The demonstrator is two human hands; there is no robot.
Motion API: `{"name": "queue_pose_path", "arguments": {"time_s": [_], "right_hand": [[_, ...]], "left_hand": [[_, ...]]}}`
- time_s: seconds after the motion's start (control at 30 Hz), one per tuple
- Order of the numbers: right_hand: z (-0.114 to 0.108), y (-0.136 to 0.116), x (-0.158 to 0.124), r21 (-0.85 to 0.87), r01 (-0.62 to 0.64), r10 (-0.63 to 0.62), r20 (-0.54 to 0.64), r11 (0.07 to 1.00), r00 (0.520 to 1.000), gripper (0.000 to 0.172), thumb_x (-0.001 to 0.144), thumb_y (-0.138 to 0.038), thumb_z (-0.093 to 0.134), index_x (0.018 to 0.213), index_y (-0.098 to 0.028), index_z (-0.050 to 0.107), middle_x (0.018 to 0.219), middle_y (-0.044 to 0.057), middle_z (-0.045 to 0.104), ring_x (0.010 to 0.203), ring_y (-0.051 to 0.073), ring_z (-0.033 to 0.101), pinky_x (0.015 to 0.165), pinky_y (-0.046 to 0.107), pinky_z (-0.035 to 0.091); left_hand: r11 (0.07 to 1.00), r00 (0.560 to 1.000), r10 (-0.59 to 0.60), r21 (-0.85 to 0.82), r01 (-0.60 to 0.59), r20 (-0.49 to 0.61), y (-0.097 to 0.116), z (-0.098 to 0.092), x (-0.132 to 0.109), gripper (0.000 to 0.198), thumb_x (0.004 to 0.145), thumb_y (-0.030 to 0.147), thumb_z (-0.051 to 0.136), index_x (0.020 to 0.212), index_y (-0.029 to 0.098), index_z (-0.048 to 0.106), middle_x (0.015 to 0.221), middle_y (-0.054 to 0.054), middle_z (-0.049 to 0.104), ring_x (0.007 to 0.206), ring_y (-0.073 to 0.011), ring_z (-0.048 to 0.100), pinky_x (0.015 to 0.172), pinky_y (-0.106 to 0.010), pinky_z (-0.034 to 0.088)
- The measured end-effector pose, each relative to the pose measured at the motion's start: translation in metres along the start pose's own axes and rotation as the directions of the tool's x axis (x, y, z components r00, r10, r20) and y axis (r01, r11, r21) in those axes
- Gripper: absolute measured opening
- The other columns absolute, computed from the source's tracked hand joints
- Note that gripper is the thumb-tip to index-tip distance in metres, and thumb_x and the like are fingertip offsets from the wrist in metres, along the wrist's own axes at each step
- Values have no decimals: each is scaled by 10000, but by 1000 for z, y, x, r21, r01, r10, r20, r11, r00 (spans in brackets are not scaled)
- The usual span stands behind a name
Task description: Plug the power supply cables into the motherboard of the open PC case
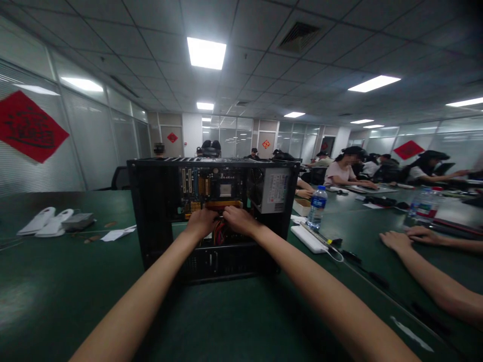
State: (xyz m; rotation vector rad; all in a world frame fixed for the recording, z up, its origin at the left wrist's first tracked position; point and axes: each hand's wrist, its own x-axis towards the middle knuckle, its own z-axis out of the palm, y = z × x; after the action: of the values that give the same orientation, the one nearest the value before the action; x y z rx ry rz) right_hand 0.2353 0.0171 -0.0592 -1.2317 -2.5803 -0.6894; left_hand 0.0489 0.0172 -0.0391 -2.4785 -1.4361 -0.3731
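An open black computer case [211, 266] stands in front of me, its inside facing me. A motherboard [236, 176] with white, blue and yellow slots is mounted in it, and a silver power supply [274, 191] sits at the upper right. Both of my hands reach in at the board's lower edge, by an orange strip [222, 205]. My left hand [203, 221] has its fingers curled together; my right hand [241, 219] is closed close beside it. Whatever they pinch is hidden by the fingers. Below them hang red and yellow cables [219, 234].
On the green table [68, 286], white holders [53, 221] and a grey box [78, 221] lie left. Right of the case are a water bottle [317, 208], a white power bank [309, 239] and cables. A co-worker's hands [400, 241] rest further right.
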Motion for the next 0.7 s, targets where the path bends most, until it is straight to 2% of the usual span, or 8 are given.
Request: {"name": "queue_pose_path", "arguments": {"time_s": [0.27,0.47,0.7], "right_hand": [[2,0,2,33,-40,40,-24,999,999,160,954,-128,468,1054,-105,591,1139,137,589,1094,225,543,876,306,458],[4,0,4,81,-90,92,-16,993,996,150,921,-132,532,1058,-108,591,1129,134,590,1084,220,559,896,299,443],[2,-3,0,133,-154,160,-33,979,987,152,889,-121,577,1041,-116,588,1114,137,606,1025,225,583,836,295,457]], "left_hand": [[999,999,0,-53,-3,-45,-4,7,0,317,934,350,484,1086,272,751,1044,-111,766,974,-313,719,781,-389,536],[997,1000,1,-74,-3,-30,-1,3,2,346,955,404,462,1054,269,765,1037,-112,767,944,-307,718,767,-376,530],[995,998,-52,-85,50,-26,-3,4,4,310,943,405,507,1083,315,768,1051,-75,774,974,-298,716,763,-352,522]]}}
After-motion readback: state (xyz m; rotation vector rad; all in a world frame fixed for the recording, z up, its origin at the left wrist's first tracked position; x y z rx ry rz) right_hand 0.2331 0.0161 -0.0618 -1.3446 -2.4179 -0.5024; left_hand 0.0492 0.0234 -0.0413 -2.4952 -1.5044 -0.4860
